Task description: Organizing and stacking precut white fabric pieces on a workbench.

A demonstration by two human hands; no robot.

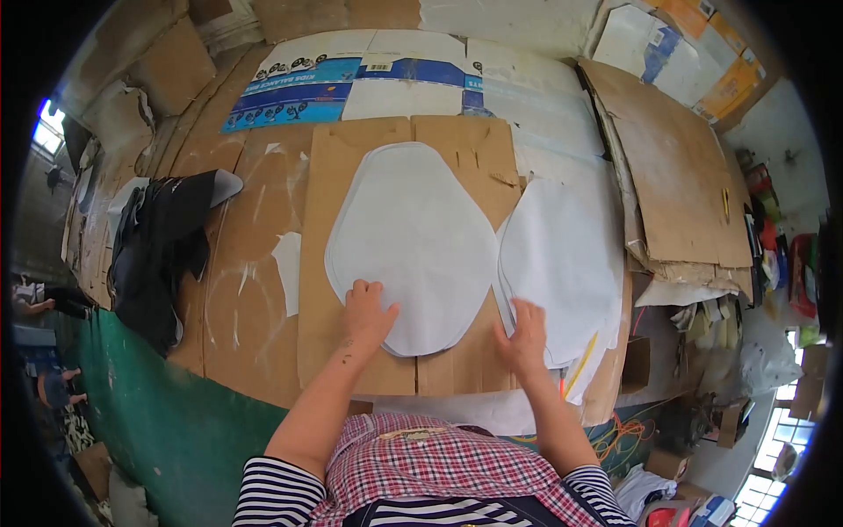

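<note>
A stack of white sheets, cut to a rounded, pear-like outline, lies on a flat piece of brown cardboard in front of me. My left hand rests on the lower left of this stack, fingertips down and thumb spread away. To the right, more white cut sheets of a similar curved shape overlap the cardboard's edge. My right hand is at their lower left edge, thumb and fingers apart and slightly blurred. Whether its fingertips touch the sheet's edge is hard to see.
A yellow pencil-like stick lies by the right sheets. Black fabric hangs over the table's left side. Stacked cardboard stands at the right. A blue and white printed carton sheet covers the far side.
</note>
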